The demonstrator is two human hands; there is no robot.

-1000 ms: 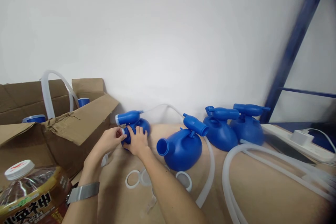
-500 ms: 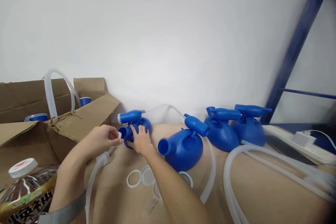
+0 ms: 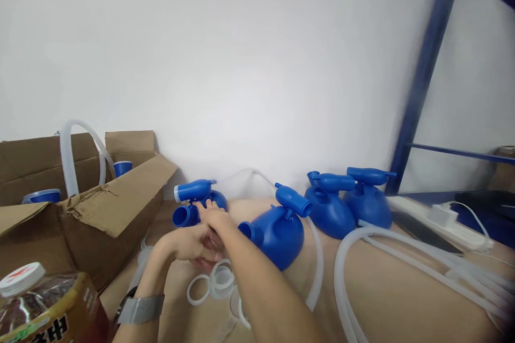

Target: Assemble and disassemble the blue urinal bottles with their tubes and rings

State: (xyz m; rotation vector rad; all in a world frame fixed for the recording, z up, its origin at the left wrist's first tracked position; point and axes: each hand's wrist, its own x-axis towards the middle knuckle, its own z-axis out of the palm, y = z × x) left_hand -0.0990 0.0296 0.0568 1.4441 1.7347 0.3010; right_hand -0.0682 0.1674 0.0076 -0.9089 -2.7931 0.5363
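My left hand (image 3: 198, 245) reaches below my right hand, thumb and fingers curled at a white plastic ring (image 3: 223, 263), which they seem to pinch. My right forearm hides part of those fingers. My right hand (image 3: 213, 215) lies over the leftmost blue urinal bottle (image 3: 220, 199) and holds it, its fingers spread over the handle area. That bottle's open mouth (image 3: 185, 216) faces me, and a blue funnel piece (image 3: 193, 191) sits on top. A loose white ring (image 3: 198, 290) and a white cap (image 3: 220, 285) lie on the tabletop below my hands.
Three more blue bottles (image 3: 281, 236) stand to the right, with coiled clear tubing (image 3: 341, 278) in front. An open cardboard box (image 3: 116, 246) with tubing and blue parts is at left, behind a drink bottle (image 3: 52, 300). A power strip (image 3: 442, 222) lies far right.
My left hand has moved from the leftmost bottle's mouth down and right to the white rings. My right hand stays on that bottle. The view has shifted slightly.
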